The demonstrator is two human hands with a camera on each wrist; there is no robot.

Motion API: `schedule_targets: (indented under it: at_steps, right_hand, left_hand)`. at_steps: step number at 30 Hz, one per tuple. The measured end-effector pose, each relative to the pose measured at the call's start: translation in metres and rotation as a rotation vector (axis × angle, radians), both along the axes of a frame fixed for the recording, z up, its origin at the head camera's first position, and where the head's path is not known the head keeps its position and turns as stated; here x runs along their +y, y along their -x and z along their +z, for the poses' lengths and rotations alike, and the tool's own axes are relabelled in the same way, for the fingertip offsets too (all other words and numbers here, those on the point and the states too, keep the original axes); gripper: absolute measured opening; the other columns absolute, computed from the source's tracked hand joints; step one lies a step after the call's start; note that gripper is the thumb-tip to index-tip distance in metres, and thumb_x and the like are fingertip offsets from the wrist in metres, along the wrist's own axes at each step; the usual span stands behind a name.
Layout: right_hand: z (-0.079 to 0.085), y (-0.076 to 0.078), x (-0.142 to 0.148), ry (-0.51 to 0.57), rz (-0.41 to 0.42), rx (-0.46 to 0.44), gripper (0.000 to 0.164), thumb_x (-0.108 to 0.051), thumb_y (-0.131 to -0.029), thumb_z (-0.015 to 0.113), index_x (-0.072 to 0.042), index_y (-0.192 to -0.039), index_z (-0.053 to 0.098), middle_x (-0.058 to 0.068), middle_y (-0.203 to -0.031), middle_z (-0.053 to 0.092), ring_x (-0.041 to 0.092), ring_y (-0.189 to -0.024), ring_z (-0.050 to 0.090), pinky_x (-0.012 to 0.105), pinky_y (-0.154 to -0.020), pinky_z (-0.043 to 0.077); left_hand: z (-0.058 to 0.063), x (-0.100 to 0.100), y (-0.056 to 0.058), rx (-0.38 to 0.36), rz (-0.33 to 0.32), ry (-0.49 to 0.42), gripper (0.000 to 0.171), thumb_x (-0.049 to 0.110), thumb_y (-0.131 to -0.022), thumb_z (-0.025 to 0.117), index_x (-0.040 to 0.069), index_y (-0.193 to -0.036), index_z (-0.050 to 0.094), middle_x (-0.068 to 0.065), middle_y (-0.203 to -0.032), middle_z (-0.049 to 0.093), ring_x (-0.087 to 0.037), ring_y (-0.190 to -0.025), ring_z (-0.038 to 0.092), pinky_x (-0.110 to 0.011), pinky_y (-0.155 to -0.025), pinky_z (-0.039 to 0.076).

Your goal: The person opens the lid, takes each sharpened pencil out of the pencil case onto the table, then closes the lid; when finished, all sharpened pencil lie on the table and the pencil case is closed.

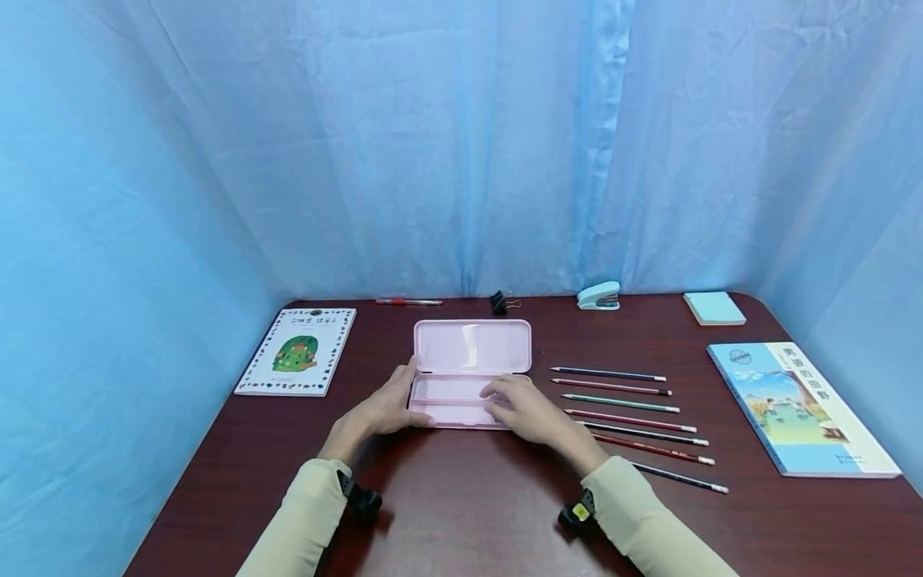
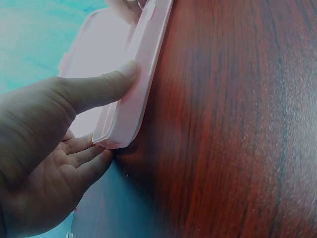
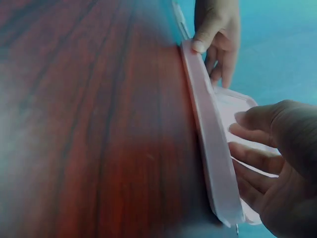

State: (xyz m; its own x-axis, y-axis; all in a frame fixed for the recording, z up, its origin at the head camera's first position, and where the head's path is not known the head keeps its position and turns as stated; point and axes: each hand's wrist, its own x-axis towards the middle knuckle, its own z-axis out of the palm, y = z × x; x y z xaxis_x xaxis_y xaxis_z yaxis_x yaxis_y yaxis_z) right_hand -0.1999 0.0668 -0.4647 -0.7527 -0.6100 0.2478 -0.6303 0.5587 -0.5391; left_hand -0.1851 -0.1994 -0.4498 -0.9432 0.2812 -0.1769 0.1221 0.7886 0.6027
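Observation:
A pink pencil case (image 1: 440, 346) lies on the table with its lid folded back, away from me. Its shallow body (image 1: 450, 415) has a lengthwise divider, and no pencils show inside. My left hand (image 1: 382, 407) grips the case's left end, thumb (image 2: 119, 82) on the front wall and fingers along the end wall. Over the right part of the body hovers my right hand (image 1: 532, 410), its fingers (image 3: 252, 156) loosely bent into the case with nothing held. To the right lie several pencils (image 1: 623, 406), roughly parallel; my right forearm partly covers the nearer ones.
A white book (image 1: 299, 381) with a green picture lies at the left, a blue and white book (image 1: 808, 433) at the right. Along the back sit a red pen (image 1: 409, 302), a black binder clip (image 1: 498, 303), a mint stapler (image 1: 598, 296) and a notepad (image 1: 714, 308). Blue curtains (image 1: 404, 144) surround the table.

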Motion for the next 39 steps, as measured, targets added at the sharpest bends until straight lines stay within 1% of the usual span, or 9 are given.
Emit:
schedule_targets:
  at_steps: [3,6,12,18,24,28,32,36,39]
  right_hand:
    - [0.001,0.002,-0.003,-0.074,-0.032,-0.021,0.022,-0.023,-0.087,0.062,-0.008,-0.102,0.066,0.004,-0.102,0.062,0.020,-0.097,0.055,0.038,-0.087,0.042]
    - [0.006,0.006,-0.004,-0.113,-0.029,-0.099,0.024,-0.023,-0.087,0.063,-0.006,-0.103,0.066,0.005,-0.098,0.063,0.019,-0.093,0.057,0.037,-0.084,0.045]
    - [0.014,0.016,-0.002,-0.112,0.040,-0.194,0.019,-0.008,-0.082,0.063,-0.003,-0.101,0.066,0.002,-0.087,0.064,0.014,-0.081,0.057,0.032,-0.075,0.047]
    - [0.017,0.022,0.001,-0.104,0.061,-0.208,0.018,0.001,-0.080,0.061,-0.005,-0.096,0.069,0.001,-0.086,0.066,0.012,-0.081,0.056,0.030,-0.074,0.046]
    - [0.018,0.021,0.007,-0.085,-0.017,-0.194,0.019,0.002,-0.081,0.061,-0.009,-0.092,0.071,-0.001,-0.086,0.066,0.011,-0.081,0.056,0.031,-0.075,0.047]
    - [0.023,0.017,0.024,-0.040,-0.051,-0.149,0.019,0.001,-0.082,0.061,-0.010,-0.093,0.072,-0.002,-0.086,0.066,0.011,-0.081,0.056,0.032,-0.075,0.047]
    - [0.029,0.010,0.053,0.007,-0.060,-0.098,0.017,-0.001,-0.082,0.063,-0.010,-0.094,0.071,-0.001,-0.088,0.066,0.010,-0.081,0.058,0.031,-0.073,0.048]
    - [0.034,-0.003,0.091,0.024,-0.116,-0.101,0.016,-0.004,-0.084,0.064,-0.012,-0.096,0.071,-0.001,-0.091,0.066,0.010,-0.081,0.057,0.031,-0.072,0.047]
    - [0.037,-0.019,0.121,-0.001,-0.179,-0.110,0.018,-0.006,-0.085,0.063,-0.015,-0.098,0.071,-0.004,-0.095,0.066,0.010,-0.085,0.057,0.033,-0.073,0.047]
  left_hand:
    - [-0.001,0.000,0.000,0.001,-0.005,0.003,0.112,0.041,-0.071,0.077,0.014,-0.149,0.000,-0.011,-0.142,0.026,-0.020,-0.125,0.032,-0.040,-0.105,0.027]
    - [0.000,0.001,0.000,0.004,-0.003,0.006,0.113,0.040,-0.071,0.077,0.013,-0.149,0.000,-0.012,-0.143,0.025,-0.021,-0.127,0.030,-0.040,-0.106,0.026]
    - [0.001,0.000,-0.001,0.006,-0.004,0.003,0.113,0.039,-0.072,0.077,0.012,-0.149,0.000,-0.012,-0.146,0.023,-0.020,-0.130,0.027,-0.040,-0.107,0.025]
    - [0.000,-0.001,0.000,0.060,-0.031,0.009,0.113,0.039,-0.070,0.078,0.009,-0.149,0.004,-0.013,-0.141,0.029,-0.022,-0.127,0.032,-0.039,-0.104,0.028]
    - [0.000,-0.002,0.000,0.058,-0.038,0.021,0.113,0.040,-0.070,0.078,0.009,-0.149,0.003,-0.014,-0.141,0.029,-0.022,-0.127,0.032,-0.039,-0.104,0.028]
    - [0.000,0.000,0.000,0.042,-0.027,0.015,0.113,0.039,-0.071,0.078,0.011,-0.149,0.002,-0.012,-0.142,0.027,-0.021,-0.128,0.030,-0.039,-0.106,0.027]
    - [0.000,0.000,0.000,0.023,-0.018,0.002,0.112,0.038,-0.071,0.077,0.011,-0.149,0.001,-0.012,-0.144,0.025,-0.020,-0.129,0.028,-0.039,-0.106,0.025]
    - [0.001,0.000,-0.001,0.016,-0.007,0.003,0.112,0.038,-0.071,0.078,0.011,-0.149,0.001,-0.012,-0.144,0.025,-0.020,-0.129,0.029,-0.039,-0.106,0.026]
    - [0.000,0.000,-0.001,0.010,0.006,0.011,0.112,0.039,-0.071,0.078,0.013,-0.149,0.002,-0.011,-0.144,0.025,-0.020,-0.129,0.029,-0.039,-0.107,0.025]
